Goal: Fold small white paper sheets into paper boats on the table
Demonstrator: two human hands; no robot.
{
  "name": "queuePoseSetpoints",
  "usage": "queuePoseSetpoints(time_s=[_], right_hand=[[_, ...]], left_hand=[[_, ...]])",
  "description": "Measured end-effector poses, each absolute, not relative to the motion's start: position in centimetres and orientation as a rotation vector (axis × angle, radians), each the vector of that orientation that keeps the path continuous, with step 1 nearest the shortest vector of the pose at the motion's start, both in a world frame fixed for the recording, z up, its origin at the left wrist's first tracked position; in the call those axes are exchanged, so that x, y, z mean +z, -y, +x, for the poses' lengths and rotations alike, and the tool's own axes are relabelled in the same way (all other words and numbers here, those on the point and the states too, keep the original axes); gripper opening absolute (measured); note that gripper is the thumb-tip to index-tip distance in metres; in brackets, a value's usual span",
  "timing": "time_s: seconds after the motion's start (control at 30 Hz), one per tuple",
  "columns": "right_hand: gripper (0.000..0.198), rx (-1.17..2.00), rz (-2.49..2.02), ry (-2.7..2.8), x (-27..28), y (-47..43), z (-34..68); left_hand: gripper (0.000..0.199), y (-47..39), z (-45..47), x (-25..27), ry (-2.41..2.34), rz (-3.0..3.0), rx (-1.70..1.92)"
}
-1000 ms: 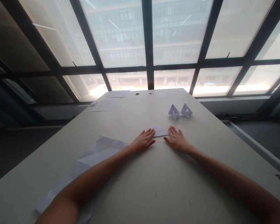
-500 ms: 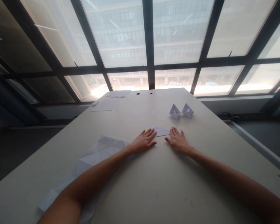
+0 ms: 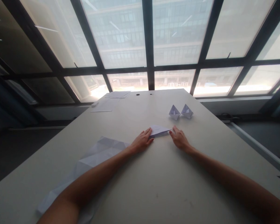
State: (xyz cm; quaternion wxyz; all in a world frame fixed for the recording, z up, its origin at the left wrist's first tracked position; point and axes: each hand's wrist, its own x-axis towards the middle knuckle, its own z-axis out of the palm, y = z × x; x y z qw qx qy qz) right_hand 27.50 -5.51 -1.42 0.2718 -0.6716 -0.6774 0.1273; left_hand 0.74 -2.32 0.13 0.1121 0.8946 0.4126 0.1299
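A folded white paper (image 3: pixel 160 129), flat and pointed at its right end, lies on the table between my hands. Its near edge is slightly raised, with a shadow beneath. My left hand (image 3: pixel 142 141) rests on the paper's left end, fingers stretched out and thumb apart. At the pointed right end is my right hand (image 3: pixel 180 138), with the tip between thumb and fingers. Two folded paper boats (image 3: pixel 174 112) (image 3: pixel 187 111) stand side by side beyond my right hand.
A large creased white sheet (image 3: pixel 95 157) lies under my left forearm. Several flat paper sheets (image 3: pixel 102 105) are at the far left of the white table (image 3: pixel 151 193). Windows (image 3: pixel 126 34) rise behind the table's far edge.
The folded paper has shifted slightly left and its near edge has lifted. My right hand has gone from lying flat to closing at the paper's tip; my left hand moved slightly left.
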Motion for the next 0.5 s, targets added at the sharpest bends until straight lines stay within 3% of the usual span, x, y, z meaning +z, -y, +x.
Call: queuePoseSetpoints(time_s=[0.5], right_hand=[[0.048, 0.415, -1.320, 1.701, -0.97, 5.57, 26.99]], left_hand=[[0.050, 2.07, 0.76, 0.48, -1.258, 2.508, 0.678]])
